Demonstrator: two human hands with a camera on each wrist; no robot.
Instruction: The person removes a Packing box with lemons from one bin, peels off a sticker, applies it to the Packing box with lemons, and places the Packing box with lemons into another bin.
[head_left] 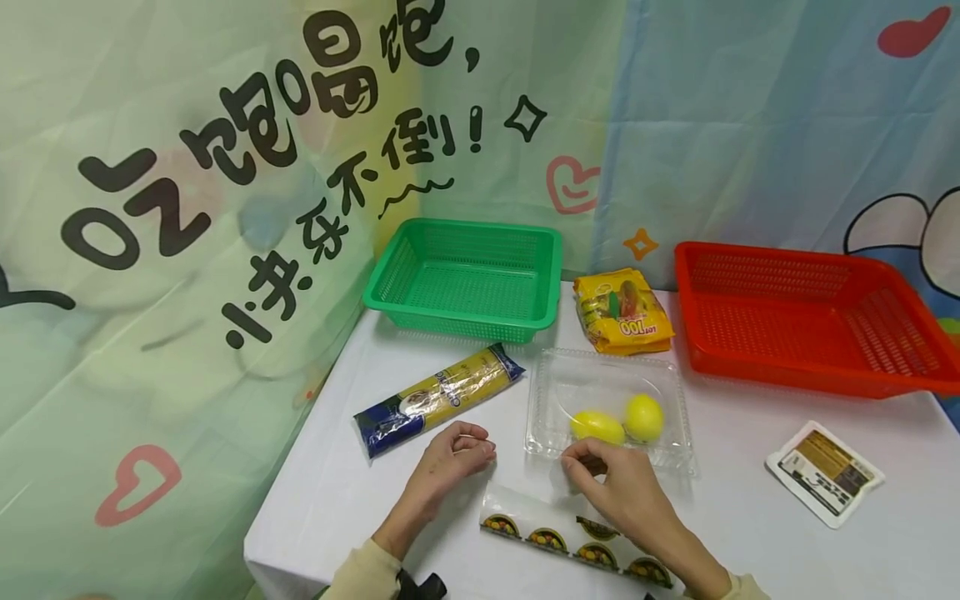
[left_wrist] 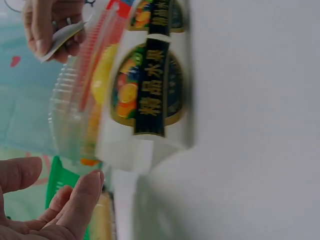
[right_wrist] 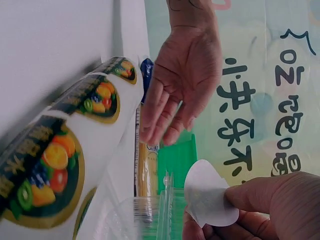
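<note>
Pinching a white sticker just before the clear clamshell of lemons, the right hand seems poised to seal it; left hand rests loosely curled, empty, beside the label strip.

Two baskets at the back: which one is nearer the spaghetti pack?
The green basket, at the back left. The spaghetti pack lies just in front of it, while the red basket sits far right, beyond the yellow snack bag.

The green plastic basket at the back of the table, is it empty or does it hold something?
Empty. The green plastic basket shows only its bare mesh floor in the head view.
</note>
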